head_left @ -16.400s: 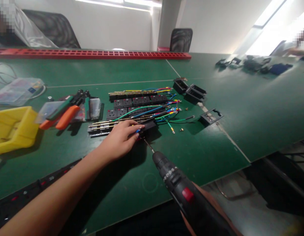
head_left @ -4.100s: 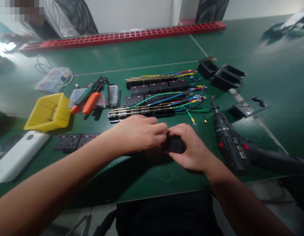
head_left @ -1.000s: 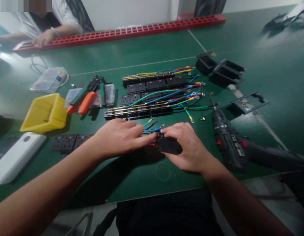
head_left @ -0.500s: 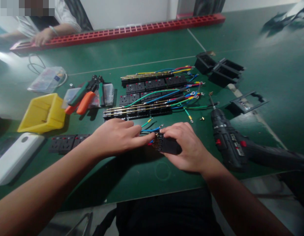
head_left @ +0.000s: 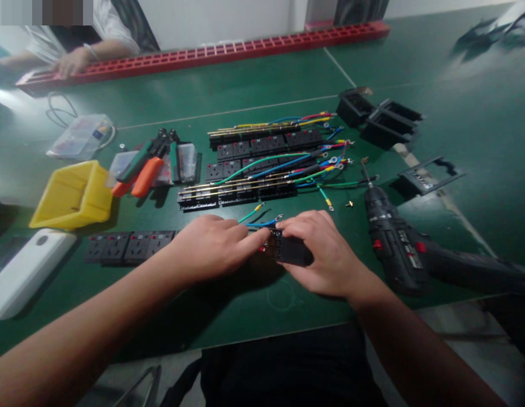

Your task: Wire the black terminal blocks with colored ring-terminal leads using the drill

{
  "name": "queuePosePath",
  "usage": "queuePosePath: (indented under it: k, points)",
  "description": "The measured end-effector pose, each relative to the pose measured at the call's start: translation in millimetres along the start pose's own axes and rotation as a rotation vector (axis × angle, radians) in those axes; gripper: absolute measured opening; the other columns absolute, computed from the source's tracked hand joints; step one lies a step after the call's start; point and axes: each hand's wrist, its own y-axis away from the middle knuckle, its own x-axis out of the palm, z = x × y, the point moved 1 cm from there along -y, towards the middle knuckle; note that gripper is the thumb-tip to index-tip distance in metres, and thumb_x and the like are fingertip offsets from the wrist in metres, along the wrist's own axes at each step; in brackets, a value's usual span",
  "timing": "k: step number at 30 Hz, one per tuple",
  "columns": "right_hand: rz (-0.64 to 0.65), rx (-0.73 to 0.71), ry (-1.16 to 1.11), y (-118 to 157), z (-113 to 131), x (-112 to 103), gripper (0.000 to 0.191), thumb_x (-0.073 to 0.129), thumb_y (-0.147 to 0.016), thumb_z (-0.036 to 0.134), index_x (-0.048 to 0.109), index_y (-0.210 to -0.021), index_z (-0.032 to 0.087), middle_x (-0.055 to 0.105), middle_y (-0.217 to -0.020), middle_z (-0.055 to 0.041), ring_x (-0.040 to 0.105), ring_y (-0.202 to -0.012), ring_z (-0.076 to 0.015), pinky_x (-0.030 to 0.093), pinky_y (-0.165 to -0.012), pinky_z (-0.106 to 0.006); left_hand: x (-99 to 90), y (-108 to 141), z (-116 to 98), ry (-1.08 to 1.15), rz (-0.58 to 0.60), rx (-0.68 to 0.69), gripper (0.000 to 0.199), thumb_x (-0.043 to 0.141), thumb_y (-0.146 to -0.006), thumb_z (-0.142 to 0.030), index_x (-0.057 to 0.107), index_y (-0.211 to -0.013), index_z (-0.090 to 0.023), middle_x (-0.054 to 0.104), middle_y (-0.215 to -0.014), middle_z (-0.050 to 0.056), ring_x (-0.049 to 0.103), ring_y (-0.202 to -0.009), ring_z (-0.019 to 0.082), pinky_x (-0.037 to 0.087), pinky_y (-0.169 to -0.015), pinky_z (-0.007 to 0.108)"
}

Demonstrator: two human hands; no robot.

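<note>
My right hand (head_left: 326, 254) is closed around a small black block (head_left: 293, 251) near the table's front, its thumb and fingers at the block's upper and right sides. From the left, my left hand (head_left: 220, 246) reaches the block's open side with a fingertip; its fingers are bent together, and whatever they pinch is hidden. Green and blue wires (head_left: 262, 222) with ring terminals stick out just behind both hands. A row of black socket modules (head_left: 129, 246) lies partly under my left forearm. Behind, socket strips with brass bars (head_left: 241, 189) and coloured wires lie side by side.
A black drill (head_left: 394, 243) lies to the right, black frames (head_left: 390, 124) behind it. On the left are a yellow bin (head_left: 71, 195), a white device (head_left: 31, 274), wire pliers (head_left: 147, 164) and clear boxes (head_left: 82, 135). A person's hand rests on a long red rack (head_left: 203, 56).
My left hand has shifted slightly, its knuckles lower and its forefinger more bent at the block. More of the socket row shows beside my forearm. My right hand keeps its hold.
</note>
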Motion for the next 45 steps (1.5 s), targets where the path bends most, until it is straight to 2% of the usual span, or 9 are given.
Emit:
queuePosePath:
  k: [10, 15, 21, 25, 27, 30, 35, 39, 45]
  points:
    - [0.0, -0.002, 0.003, 0, 0, 0, 0.035, 0.068, -0.086, 0.024, 0.049, -0.115, 0.022, 0.067, -0.116, -0.0062, 0.06, -0.108, -0.0236, 0.043, -0.091, -0.041, -10.9, -10, -34, 0.353, 0.207, -0.461, 0.032, 0.044, -0.088, -0.02, 0.052, -0.118, -0.014, 0.067, -0.062, 0.001, 0.062, -0.049, 0.018, 0.031, -0.045, 0.026]
    - [0.002, 0.002, 0.012, 1, -1, 1, 0.035, 0.068, -0.086, 0.024, 0.049, -0.115, 0.022, 0.067, -0.116, -0.0063, 0.059, -0.107, -0.0236, 0.042, -0.09, -0.04, -19.0, -16, -37, 0.659, 0.204, -0.649, 0.033, 0.049, -0.087, -0.019, 0.053, -0.119, -0.015, 0.067, -0.065, -0.001, 0.061, -0.051, 0.015, 0.035, -0.048, 0.024]
    - [0.002, 0.004, 0.018, 0, 0, 0, 0.035, 0.069, -0.085, 0.024, 0.049, -0.114, 0.022, 0.067, -0.115, -0.0069, 0.06, -0.106, -0.0236, 0.042, -0.09, -0.04, -18.7, -15, -29, 1.235, 0.192, -0.779, 0.031, 0.043, -0.085, -0.016, 0.052, -0.115, -0.018, 0.052, -0.049, -0.01, 0.045, -0.039, 0.008, 0.028, -0.037, 0.018]
    - [-0.002, 0.012, 0.01, -1, 0, 0, 0.035, 0.07, -0.085, 0.023, 0.049, -0.113, 0.022, 0.067, -0.114, -0.0057, 0.061, -0.105, -0.023, 0.042, -0.09, -0.04, -19.6, -8, -23, 1.444, 0.278, -0.795, 0.041, 0.04, -0.088, -0.02, 0.048, -0.128, -0.016, 0.05, -0.052, -0.009, 0.048, -0.045, 0.009, 0.037, -0.043, 0.018]
    - [-0.005, 0.012, 0.005, 0, 0, 0, 0.036, 0.07, -0.084, 0.023, 0.049, -0.113, 0.023, 0.067, -0.115, -0.0054, 0.06, -0.106, -0.023, 0.042, -0.09, -0.04, -18.5, -3, -18, 1.417, 0.266, -0.78, 0.039, 0.039, -0.092, -0.025, 0.051, -0.129, -0.016, 0.051, -0.055, -0.008, 0.048, -0.048, 0.01, 0.039, -0.045, 0.019]
    - [-0.003, 0.008, 0.003, 0, 0, 0, 0.038, 0.071, -0.084, 0.025, 0.049, -0.115, 0.022, 0.067, -0.117, -0.006, 0.06, -0.106, -0.0233, 0.042, -0.09, -0.04, -10.7, 4, -10, 1.071, 0.082, -0.8, 0.03, 0.042, -0.096, -0.031, 0.061, -0.114, -0.016, 0.06, -0.068, -0.002, 0.054, -0.058, 0.012, 0.044, -0.052, 0.023]
    - [-0.007, 0.014, 0.0, 0, 1, 1, 0.041, 0.073, -0.082, 0.024, 0.049, -0.115, 0.023, 0.067, -0.117, -0.006, 0.061, -0.106, -0.0236, 0.043, -0.091, -0.041, 11.0, 4, -9, 0.485, -0.04, -0.49, 0.022, 0.055, -0.094, -0.028, 0.067, -0.107, -0.015, 0.068, -0.111, 0.011, 0.059, -0.102, 0.023, 0.051, -0.092, 0.041]
    - [-0.014, 0.017, -0.063, 0, 0, 1, 0.043, 0.074, -0.082, 0.023, 0.049, -0.117, 0.022, 0.066, -0.118, -0.0067, 0.061, -0.108, -0.0234, 0.046, -0.094, -0.041, 22.3, 2, -8, 0.431, 0.027, -0.407, 0.023, 0.05, -0.098, -0.027, 0.068, -0.099, -0.014, 0.072, -0.092, 0.008, 0.062, -0.086, 0.021, 0.051, -0.08, 0.036]
    - [0.001, 0.064, -0.108, -3, 0, 2, 0.043, 0.075, -0.081, 0.022, 0.055, -0.119, 0.02, 0.066, -0.119, -0.0067, 0.063, -0.11, -0.0212, 0.051, -0.098, -0.037, 29.4, 5, -9, 0.431, -0.138, -0.493, 0.019, 0.052, -0.098, -0.025, 0.068, -0.095, -0.015, 0.072, -0.084, 0.004, 0.064, -0.075, 0.016, 0.049, -0.069, 0.028]
